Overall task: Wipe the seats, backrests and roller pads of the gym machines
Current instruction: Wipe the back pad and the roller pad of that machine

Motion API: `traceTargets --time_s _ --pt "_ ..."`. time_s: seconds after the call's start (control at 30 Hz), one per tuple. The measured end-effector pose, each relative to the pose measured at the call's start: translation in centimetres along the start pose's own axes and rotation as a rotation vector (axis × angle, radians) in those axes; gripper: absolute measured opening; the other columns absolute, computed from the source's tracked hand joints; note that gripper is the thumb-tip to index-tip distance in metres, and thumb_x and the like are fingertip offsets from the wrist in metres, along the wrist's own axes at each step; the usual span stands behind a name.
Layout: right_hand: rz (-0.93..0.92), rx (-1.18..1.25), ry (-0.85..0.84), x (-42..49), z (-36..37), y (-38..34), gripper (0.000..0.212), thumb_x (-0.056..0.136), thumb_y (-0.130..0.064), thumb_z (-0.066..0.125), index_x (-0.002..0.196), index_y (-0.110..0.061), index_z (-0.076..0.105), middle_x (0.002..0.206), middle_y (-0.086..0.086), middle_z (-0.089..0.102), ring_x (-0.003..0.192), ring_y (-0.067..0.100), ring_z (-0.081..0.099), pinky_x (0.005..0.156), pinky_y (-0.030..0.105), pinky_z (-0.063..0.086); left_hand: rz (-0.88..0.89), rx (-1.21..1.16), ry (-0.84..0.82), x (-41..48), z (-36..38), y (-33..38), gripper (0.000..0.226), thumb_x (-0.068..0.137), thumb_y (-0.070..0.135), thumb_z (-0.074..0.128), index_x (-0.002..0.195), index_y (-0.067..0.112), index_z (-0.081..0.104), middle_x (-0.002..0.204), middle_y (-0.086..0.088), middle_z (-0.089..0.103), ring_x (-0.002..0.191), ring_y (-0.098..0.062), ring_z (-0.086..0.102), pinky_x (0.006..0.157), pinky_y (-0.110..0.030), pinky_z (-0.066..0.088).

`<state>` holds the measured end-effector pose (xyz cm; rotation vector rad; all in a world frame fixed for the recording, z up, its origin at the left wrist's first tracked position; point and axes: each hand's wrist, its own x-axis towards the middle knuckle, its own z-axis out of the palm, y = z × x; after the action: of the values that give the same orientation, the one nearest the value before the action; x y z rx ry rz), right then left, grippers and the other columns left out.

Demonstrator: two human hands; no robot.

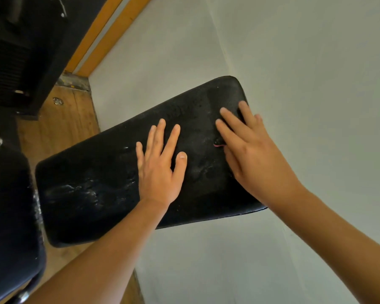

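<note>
Fingers (170, 139) straight, L hand (158, 174) & R hand (256, 156) flat on pad (92, 185), long axis lower-L to upper-R

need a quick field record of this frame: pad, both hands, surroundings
surface: black pad, whitish streaks towards its lower-left end
left hand: flat on the pad's middle, fingers spread
right hand: flat on the pad near its upper-right end, fingers straight
under right hand: small pink bit peeks out; cannot tell what it is
nearby: second black pad at left, wooden floor, pale wall
</note>
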<state>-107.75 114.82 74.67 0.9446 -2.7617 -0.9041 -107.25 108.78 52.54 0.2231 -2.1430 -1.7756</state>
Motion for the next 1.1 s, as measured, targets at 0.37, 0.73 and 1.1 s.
traceTargets --time_s 0.37,0.73,1.1 --pt "-0.065 -0.012 -0.032 -5.3 0.3 -0.8 0.058 0.087 0.000 0.071 0.142 0.001 0.056 0.155 0.017 0.047 0.149 0.042 0.031 0.117 0.059 0.023 0.004 0.028 0.009 0.1 0.1 -0.3 0.055 0.107 0.044 0.025 0.161 0.039 0.017 0.172 0.007 0.007 0.158 -0.011 -0.003 0.127 -0.050 0.000" --pt "-0.102 -0.110 -0.057 -5.9 1.3 -1.6 0.071 0.078 0.000 0.081 0.144 0.001 0.054 0.156 0.017 0.045 0.150 0.043 0.029 0.118 0.058 0.025 0.000 0.014 0.011 0.1 -0.1 -0.2 0.056 0.106 0.044 0.025 0.162 0.038 0.019 0.172 0.008 0.006 0.158 -0.009 -0.005 0.127 -0.047 -0.002" --pt "-0.023 -0.096 0.028 2.1 2.0 -1.6 0.056 0.098 -0.007 0.061 0.150 0.001 0.043 0.160 0.021 0.038 0.152 0.044 0.024 0.122 0.052 0.016 0.002 0.013 0.030 0.1 0.0 -0.2 0.055 0.107 0.045 0.025 0.161 0.038 0.020 0.172 0.007 0.009 0.158 -0.012 -0.001 0.128 -0.050 0.001"
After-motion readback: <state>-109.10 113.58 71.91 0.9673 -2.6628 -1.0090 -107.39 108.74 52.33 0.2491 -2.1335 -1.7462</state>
